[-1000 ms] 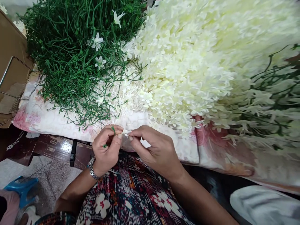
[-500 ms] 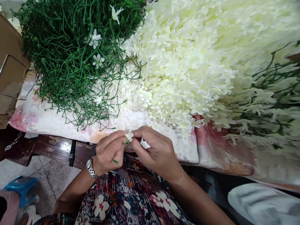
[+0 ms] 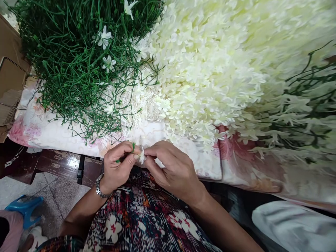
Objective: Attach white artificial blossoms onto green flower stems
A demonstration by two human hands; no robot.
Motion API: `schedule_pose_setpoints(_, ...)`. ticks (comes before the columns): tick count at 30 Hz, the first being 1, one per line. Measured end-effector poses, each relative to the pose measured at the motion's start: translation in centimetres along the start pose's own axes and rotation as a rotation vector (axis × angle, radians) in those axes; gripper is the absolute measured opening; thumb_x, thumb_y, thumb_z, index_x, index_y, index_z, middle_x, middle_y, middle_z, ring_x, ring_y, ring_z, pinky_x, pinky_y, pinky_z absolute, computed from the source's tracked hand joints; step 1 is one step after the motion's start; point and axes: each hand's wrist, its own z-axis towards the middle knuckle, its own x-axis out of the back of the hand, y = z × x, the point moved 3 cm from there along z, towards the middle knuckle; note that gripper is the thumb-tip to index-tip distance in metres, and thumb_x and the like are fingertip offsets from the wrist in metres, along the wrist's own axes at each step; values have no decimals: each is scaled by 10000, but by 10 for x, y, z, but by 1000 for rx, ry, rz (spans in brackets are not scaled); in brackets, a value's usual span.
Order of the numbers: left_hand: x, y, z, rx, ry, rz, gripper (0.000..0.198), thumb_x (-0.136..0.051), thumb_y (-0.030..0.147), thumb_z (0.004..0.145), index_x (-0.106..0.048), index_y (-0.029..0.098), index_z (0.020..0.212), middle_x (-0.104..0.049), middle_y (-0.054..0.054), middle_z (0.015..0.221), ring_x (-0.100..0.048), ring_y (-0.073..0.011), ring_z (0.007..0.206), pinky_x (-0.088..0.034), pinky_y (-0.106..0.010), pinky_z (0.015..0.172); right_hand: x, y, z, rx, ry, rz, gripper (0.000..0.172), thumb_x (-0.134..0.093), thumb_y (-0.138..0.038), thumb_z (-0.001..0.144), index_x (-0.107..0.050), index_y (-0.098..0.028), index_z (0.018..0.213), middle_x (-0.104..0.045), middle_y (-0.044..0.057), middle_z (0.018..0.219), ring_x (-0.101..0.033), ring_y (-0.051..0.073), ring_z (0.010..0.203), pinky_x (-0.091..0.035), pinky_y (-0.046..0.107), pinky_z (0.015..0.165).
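Your left hand [image 3: 117, 169] and right hand [image 3: 172, 168] meet just off the desk's [image 3: 60, 164] near edge, above your lap. The left thumb and forefinger are pinched on a thin green stem [image 3: 133, 147], whose ends poke out above and below the fingers; the right fingertips are pressed together on a small white flower [image 3: 141, 156], which touches the stem's upper end between the two hands. The only open room is here: a narrow strip of patterned cloth [image 3: 52, 134] runs along the near edge, bare from the left corner to just past your hands, and the dark wood of the desk shows below it on the left. Everything beyond is filled. The green stem heap [image 3: 76, 63] covers the far left corner and straggles almost to the cloth's near edge, just above your left hand. The white flower heap [image 3: 210, 66] takes up the middle and far side, and its fringe comes close to your right knuckles. Finished sprays [image 3: 301, 115] crowd the right edge. On the floor at the left lies a blue sandal [image 3: 25, 206]. Half a second ago the flower sat a little higher between your fingertips and the stem's tail hung below the left palm; now the stem's tip stands up above the left forefinger and the flower is tucked lower, against the left thumb. Both hands have kept their place at the edge.
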Motion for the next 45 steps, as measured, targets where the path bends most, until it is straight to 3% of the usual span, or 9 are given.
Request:
schedule_pose_setpoints(7, -1, -3, 5, 245, 140, -439, 16, -607, 149, 683, -595, 143, 674, -493, 18, 669, -331, -15, 430, -255, -140, 374, 6, 0, -4, -42, 14, 163, 159, -532, -100, 713, -531, -117, 871, -553, 36, 693, -491, 113, 654, -432, 264, 596)
schedule_pose_setpoints(11, -3, -1, 5, 235, 153, -410, 45, -606, 170, 691, -570, 149, 674, -468, 27, 664, -328, -17, 436, -262, -139, 377, 6, -3, -3, -19, 69, 171, 392, -613, -208, 667, -480, -129, 1027, -541, 73, 873, -505, 156, 820, -464, 303, 680)
schedule_pose_setpoints(14, -4, -1, 2, 176, 124, -299, 52, -589, 180, 715, -561, 157, 677, -462, 17, 650, -408, -52, 526, -338, -157, 444, 1, -3, 0, -44, 21, 138, 616, -657, -326, 624, -400, -133, 1149, -483, 121, 1066, -454, 211, 1002, -458, 364, 784)
schedule_pose_setpoints(17, -5, -3, -1, 122, 100, -220, 37, -582, 164, 721, -566, 163, 689, -483, 8, 665, -448, -73, 599, -380, -181, 528, -3, -2, 3, -30, -2, 161, 487, -626, -265, 669, -446, -155, 1108, -530, 92, 1006, -495, 185, 950, -464, 354, 779)
schedule_pose_setpoints(21, -8, -5, -3, 95, 94, -245, 84, -578, 164, 724, -538, 154, 650, -472, 12, 644, -448, -81, 611, -375, -196, 551, -3, 1, 1, -21, 45, 217, 262, -578, -103, 696, -546, -133, 954, -580, 54, 793, -536, 121, 745, -473, 262, 643)
schedule_pose_setpoints(33, -13, -5, -5, 6, 96, -193, 55, -570, 120, 726, -558, 148, 681, -503, 2, 668, -472, -87, 635, -383, -213, 573, -3, 4, -8, -50, 85, 225, 176, -553, -75, 706, -539, -165, 856, -567, 11, 707, -517, 97, 657, -446, 233, 565)
schedule_pose_setpoints(40, -16, -3, -5, 15, 49, -155, 30, -561, 167, 744, -571, 158, 717, -497, -3, 681, -477, -88, 638, -394, -209, 556, -2, 7, -13, -38, 137, 236, 226, -566, -73, 689, -547, -179, 887, -579, 19, 739, -538, 112, 686, -455, 247, 573)
schedule_pose_setpoints(45, -11, 3, -5, 6, 2, -25, 148, -482, 245, 798, -602, 163, 823, -526, -29, 724, -491, -97, 631, -409, -219, 536, 8, 11, -14, -114, 115, 201, 177, -549, -96, 711, -564, -185, 863, -579, 9, 718, -535, 96, 635, -441, 222, 544)
